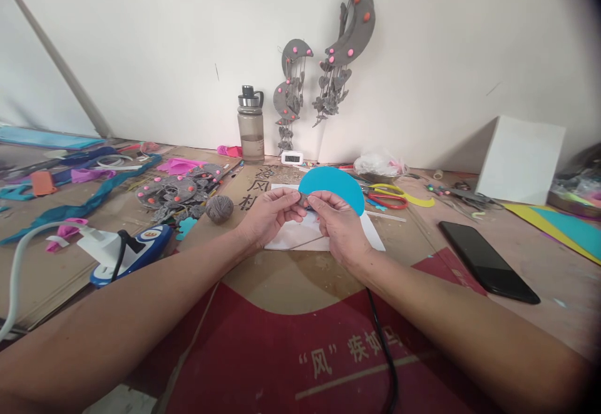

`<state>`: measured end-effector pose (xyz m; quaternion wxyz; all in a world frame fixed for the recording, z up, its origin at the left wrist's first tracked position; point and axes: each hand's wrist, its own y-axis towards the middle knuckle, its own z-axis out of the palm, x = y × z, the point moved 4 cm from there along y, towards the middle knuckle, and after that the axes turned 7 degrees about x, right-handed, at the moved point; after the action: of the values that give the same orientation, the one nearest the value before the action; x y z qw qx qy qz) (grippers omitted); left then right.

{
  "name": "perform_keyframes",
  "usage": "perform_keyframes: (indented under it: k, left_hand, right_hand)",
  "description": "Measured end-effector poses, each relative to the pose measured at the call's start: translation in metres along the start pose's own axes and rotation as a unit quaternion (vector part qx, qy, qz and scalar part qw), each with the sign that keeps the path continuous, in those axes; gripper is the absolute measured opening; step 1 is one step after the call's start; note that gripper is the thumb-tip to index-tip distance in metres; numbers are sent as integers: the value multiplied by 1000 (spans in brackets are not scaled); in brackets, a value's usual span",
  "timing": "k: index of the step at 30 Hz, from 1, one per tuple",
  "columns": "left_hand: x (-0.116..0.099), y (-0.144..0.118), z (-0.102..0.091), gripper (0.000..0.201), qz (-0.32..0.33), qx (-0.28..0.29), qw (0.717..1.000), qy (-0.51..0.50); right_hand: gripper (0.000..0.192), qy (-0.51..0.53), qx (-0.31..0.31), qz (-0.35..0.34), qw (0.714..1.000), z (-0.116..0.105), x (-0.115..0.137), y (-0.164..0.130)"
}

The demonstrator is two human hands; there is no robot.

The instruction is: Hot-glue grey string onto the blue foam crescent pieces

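Pinching one small grey piece [303, 199], left hand [270, 213] and right hand [340, 223]; near-empty bottle [250, 127] behind.

On the table: one blue disc [334, 185], one ball of grey yarn [219, 208], one black phone [487, 261], one water bottle [250, 124], one small clock [292, 158], one pair of red scissors [389, 200] (handles showing). Three grey crescent hangings [352, 22] on the wall.

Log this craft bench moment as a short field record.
left hand: pinches a small grey piece together with the right hand
right hand: pinches the same piece, blue foam disc behind it
under hands: white sheet
left of hands: grey yarn ball
right of hands: black phone, red scissors
by wall: water bottle
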<state>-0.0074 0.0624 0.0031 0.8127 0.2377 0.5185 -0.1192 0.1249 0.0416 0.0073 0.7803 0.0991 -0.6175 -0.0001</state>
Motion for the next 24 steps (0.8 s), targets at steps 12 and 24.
perform_keyframes:
  k: [12, 24]
  left_hand:
    - [-2, -3, 3, 18, 28, -17, 999, 12]
    - [-1, -3, 5, 17, 13, -32, 999, -21]
  right_hand:
    - [26, 1, -13, -6, 1000, -1, 1, 0]
    - [24, -2, -14, 10, 1000, 0, 2, -3]
